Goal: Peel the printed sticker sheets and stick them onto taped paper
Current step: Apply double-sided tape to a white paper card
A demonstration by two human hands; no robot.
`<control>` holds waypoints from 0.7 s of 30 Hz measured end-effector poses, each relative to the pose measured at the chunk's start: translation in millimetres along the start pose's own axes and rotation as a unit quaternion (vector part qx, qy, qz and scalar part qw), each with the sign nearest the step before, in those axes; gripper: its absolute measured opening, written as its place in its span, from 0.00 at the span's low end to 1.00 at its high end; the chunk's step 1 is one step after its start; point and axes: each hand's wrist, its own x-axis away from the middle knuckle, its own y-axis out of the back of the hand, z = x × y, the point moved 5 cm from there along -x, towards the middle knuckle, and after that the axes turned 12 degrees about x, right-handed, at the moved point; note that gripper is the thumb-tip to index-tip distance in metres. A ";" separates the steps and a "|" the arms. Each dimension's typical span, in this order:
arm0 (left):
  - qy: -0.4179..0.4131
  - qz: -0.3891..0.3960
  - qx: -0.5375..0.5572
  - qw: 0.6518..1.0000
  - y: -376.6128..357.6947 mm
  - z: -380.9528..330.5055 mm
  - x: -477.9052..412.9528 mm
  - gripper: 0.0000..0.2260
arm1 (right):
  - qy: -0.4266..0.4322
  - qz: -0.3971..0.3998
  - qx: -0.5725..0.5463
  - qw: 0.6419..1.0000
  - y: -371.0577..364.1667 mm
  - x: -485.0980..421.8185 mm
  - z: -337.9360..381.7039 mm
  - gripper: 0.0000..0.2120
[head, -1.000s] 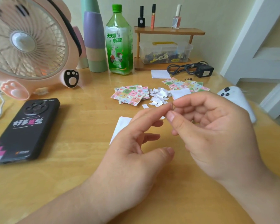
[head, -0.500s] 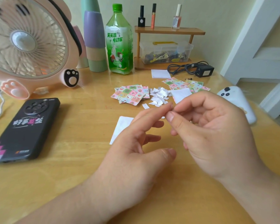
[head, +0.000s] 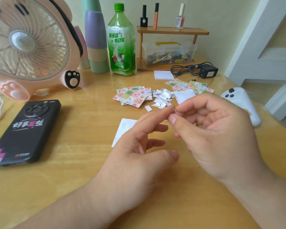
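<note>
1. sticker sheets (head: 133,96) lay in a fanned pile on the far part of the wooden table (head: 64,187), with a second pile (head: 188,85) to the right. they were likely parked within reach but clear of the working spot.
2. right hand (head: 221,138) hovered above the table, thumb and forefinger pinching a small piece (head: 175,110) too tiny to identify.
3. left hand (head: 139,162) was loosely spread, thumb well apart, with its straight index finger touching that pinch, probably to pick at an edge.
4. white paper (head: 122,129) lay flat beneath the left fingers, seemingly ready to receive stickers. whether it was taped i could not tell.
5. white scraps (head: 162,98) were heaped beside the sheets, apparently discarded backing.
</note>
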 end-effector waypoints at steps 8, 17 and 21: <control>0.022 -0.006 0.056 0.998 5.7 4.8 -3.2 0.32 | -0.003 0.011 0.035 0.999 -0.1 -1.5 -3.8 0.05; 0.082 -0.025 0.150 0.985 11.0 4.5 -6.0 0.26 | 0.097 0.061 0.130 0.985 1.6 -3.1 2.4 0.03; 0.124 -0.063 0.242 0.960 11.6 8.3 -8.2 0.26 | 0.128 0.102 0.099 0.982 -1.9 -5.3 1.5 0.05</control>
